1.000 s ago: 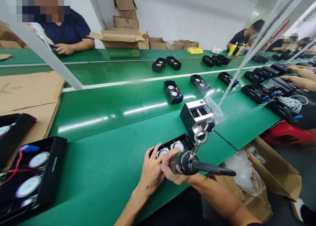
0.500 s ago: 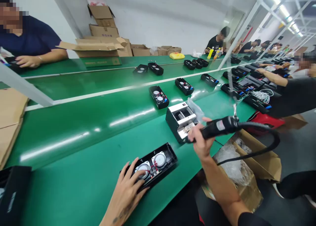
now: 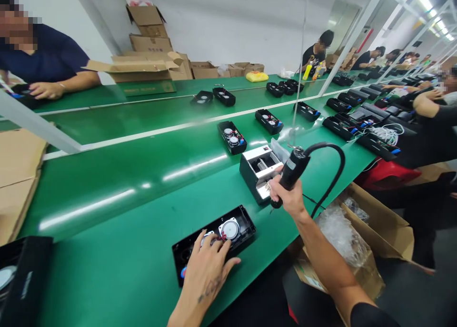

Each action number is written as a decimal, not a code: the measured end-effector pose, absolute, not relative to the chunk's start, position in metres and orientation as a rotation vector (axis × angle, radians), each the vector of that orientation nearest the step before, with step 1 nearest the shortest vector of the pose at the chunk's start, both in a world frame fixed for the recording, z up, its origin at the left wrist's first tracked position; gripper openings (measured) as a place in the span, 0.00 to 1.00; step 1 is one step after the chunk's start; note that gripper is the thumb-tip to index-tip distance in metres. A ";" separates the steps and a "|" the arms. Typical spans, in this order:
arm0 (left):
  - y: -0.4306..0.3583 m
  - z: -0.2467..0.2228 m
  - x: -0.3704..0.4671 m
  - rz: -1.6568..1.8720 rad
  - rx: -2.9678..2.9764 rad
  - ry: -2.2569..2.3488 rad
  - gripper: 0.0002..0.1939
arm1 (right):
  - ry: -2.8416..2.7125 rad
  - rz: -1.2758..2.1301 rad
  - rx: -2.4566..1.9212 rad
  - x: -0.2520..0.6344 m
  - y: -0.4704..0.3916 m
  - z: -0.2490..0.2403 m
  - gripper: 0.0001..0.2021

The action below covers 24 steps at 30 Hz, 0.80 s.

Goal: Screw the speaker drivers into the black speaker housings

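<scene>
A black speaker housing [image 3: 246, 224] lies on the green bench in front of me, with round silver speakers and red wires inside. Over its middle rests my left hand [image 3: 210, 262], fingers spread and touching the speakers; it covers part of one. My right hand [image 3: 288, 193] is wrapped round a black electric screwdriver [image 3: 294, 167], its tip pointing down to the right of the housing. Just behind that hand stands a black-and-silver screw feeder [image 3: 259, 170], partly covered by the hand.
Several open housings [image 3: 232, 137] lie on the green belt beyond. Another black housing [image 3: 26, 279] is at the near left. Cardboard [image 3: 21, 174] lies at the left edge. Boxes with clear plastic [image 3: 339, 232] stand below right. Co-workers sit across and to the right.
My left hand has moved right over the housing, uncovering its left end. The screwdriver has swung from nearly level to steeply tilted, tip down, and its cable has shifted left.
</scene>
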<state>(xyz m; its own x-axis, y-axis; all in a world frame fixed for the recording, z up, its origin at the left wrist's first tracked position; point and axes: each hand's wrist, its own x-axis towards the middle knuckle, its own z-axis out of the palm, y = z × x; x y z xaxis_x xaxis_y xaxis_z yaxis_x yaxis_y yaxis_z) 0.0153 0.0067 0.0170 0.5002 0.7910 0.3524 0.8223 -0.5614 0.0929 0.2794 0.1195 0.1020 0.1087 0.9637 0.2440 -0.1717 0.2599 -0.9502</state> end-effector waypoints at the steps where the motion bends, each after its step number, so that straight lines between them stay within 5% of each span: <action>1: 0.007 0.017 0.016 -0.527 -2.649 -1.441 0.11 | -1.105 1.093 -0.866 0.274 0.109 0.101 0.19; 24: 0.009 0.011 0.019 -0.669 -2.723 -1.470 0.11 | -1.149 1.265 -0.607 0.189 0.058 0.062 0.17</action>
